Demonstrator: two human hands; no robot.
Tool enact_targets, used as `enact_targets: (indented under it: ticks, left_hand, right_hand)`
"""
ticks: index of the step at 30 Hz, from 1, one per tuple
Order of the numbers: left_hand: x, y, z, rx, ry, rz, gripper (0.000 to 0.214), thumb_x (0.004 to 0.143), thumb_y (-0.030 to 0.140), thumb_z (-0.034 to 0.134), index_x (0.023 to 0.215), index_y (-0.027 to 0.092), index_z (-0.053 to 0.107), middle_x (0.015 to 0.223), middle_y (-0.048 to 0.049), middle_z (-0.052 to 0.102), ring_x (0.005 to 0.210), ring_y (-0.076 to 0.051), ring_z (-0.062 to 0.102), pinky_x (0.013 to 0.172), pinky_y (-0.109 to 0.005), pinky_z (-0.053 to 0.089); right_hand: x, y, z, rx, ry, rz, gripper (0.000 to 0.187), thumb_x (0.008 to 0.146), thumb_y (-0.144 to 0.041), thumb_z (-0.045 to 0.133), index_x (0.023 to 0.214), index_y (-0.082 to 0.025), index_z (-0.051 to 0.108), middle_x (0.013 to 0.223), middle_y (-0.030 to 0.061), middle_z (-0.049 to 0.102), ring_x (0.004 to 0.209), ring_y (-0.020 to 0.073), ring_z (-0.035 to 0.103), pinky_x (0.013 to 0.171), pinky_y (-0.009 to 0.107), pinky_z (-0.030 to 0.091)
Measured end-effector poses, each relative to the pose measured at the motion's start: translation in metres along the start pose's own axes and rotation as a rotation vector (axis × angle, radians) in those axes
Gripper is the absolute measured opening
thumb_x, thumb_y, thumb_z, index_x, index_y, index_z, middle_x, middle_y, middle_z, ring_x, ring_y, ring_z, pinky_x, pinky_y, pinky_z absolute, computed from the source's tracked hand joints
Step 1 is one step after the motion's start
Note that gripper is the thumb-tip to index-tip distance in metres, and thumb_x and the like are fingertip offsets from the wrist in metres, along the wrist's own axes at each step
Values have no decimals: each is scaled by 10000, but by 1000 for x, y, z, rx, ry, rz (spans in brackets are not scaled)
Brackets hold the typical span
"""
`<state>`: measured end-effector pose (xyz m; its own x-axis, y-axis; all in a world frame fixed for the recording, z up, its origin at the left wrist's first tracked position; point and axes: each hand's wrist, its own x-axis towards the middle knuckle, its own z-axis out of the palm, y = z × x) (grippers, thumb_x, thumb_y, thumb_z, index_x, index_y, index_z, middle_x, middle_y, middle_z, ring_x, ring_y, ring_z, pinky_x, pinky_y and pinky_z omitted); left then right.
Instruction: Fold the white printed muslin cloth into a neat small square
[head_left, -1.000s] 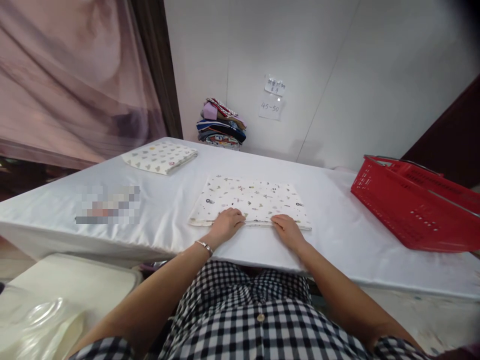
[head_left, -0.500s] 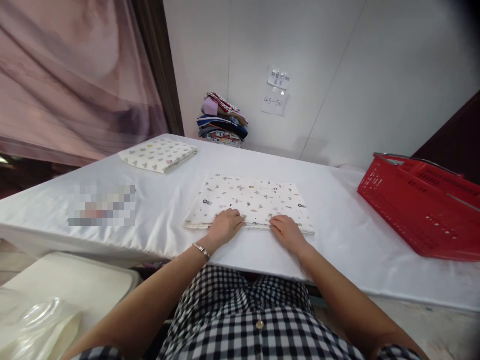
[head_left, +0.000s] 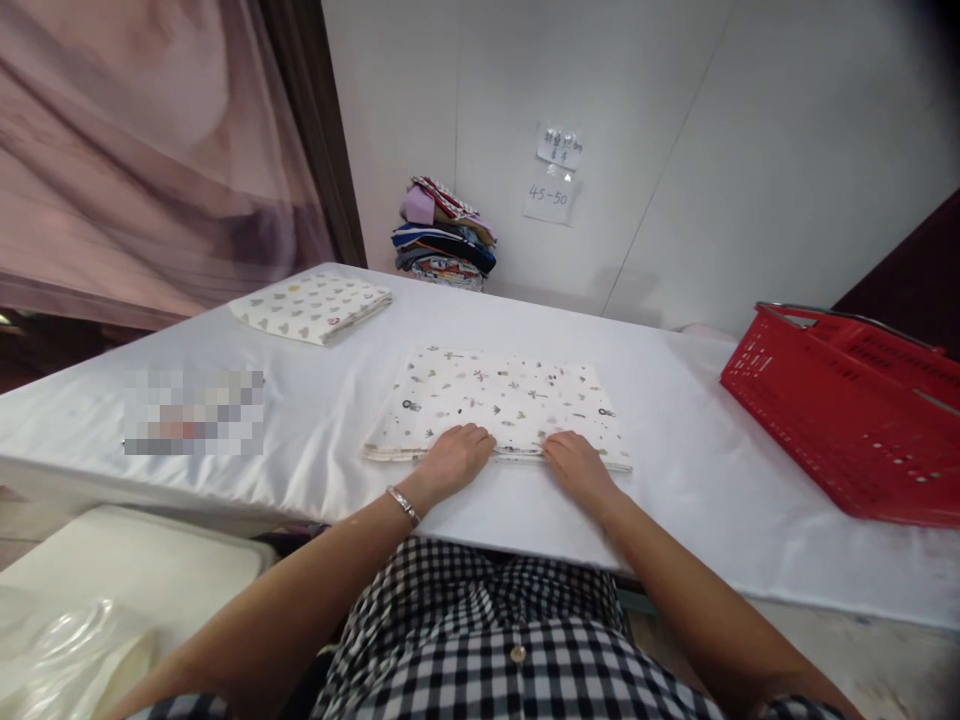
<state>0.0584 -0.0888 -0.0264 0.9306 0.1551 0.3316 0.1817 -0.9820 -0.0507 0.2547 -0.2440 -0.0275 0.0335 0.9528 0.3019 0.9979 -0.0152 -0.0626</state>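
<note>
Hands [head_left: 459, 457], half-curled, touch the folded cloth [head_left: 501, 398] at its near edge; whether pinching, I cannot tell

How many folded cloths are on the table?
2: the near cloth, touched by the left hand and right hand; the far cloth, at the table's left. The blurred patch may hide more.

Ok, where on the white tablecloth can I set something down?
The white tablecloth shows bare between the speckled cloth and red basket, and behind the speckled cloth toward the wall. Tighter: the left side, with the grey-patterned cloth and a pixelated item. Most crowded: front centre, where left hand and right hand touch the speckled cloth.
</note>
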Motion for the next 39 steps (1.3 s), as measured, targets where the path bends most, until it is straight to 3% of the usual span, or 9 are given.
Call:
enact_targets:
  ticks: [8, 13, 19, 27, 35, 39]
  left_hand:
    - [-1, 1, -5, -50, -11, -11, 211, 919, 186, 358, 951, 173, 566, 876, -46, 588, 843, -172, 516, 740, -310, 400]
    - [4, 6, -13, -63, -7, -12, 276, 917, 165, 346, 1150, 201, 490, 1016, -51, 567, 918, -172, 508, 783, -320, 394]
    - [8, 7, -6, -44, -40, 22, 150, 884, 136, 421, 883, 180, 565, 856, -36, 562, 815, -179, 493, 727, -325, 386]
    - [1, 7, 3, -55, 21, -9, 177, 880, 131, 429, 933, 190, 588, 866, -31, 580, 815, -177, 495, 724, -324, 396]
    - [-10, 2, 4, -54, 78, -19, 196, 909, 168, 396, 956, 186, 585, 969, -29, 593, 874, -172, 514, 757, -312, 416]
    - [-19, -1, -2, -58, 85, -59, 220, 917, 188, 377, 895, 193, 596, 890, -24, 585, 829, -162, 512, 733, -305, 413]
  right_hand:
    - [-6, 2, 8, 45, 95, -22, 247, 928, -203, 380, 950, -158, 623, 979, 97, 622, 899, 197, 520, 786, 328, 424]
    - [-5, 1, 11, 61, 115, -16, 255, 932, -207, 367, 941, -162, 618, 964, 98, 617, 878, 194, 524, 764, 326, 429]
    - [-4, 0, 12, 65, 131, -25, 257, 934, -204, 364, 905, -161, 616, 938, 91, 617, 869, 189, 520, 759, 323, 430]
    - [-8, -3, 1, 122, 59, -20, 212, 919, -223, 417, 997, -192, 612, 984, 63, 621, 902, 176, 530, 794, 319, 446]
    - [-52, 36, -12, 84, 132, 54, 268, 925, -236, 403, 1095, -215, 608, 1065, 78, 629, 973, 189, 563, 840, 353, 481]
    - [-77, 57, -14, 53, 167, 120, 291, 925, -262, 389, 1082, -222, 631, 1072, 86, 636, 974, 209, 581, 847, 384, 493]
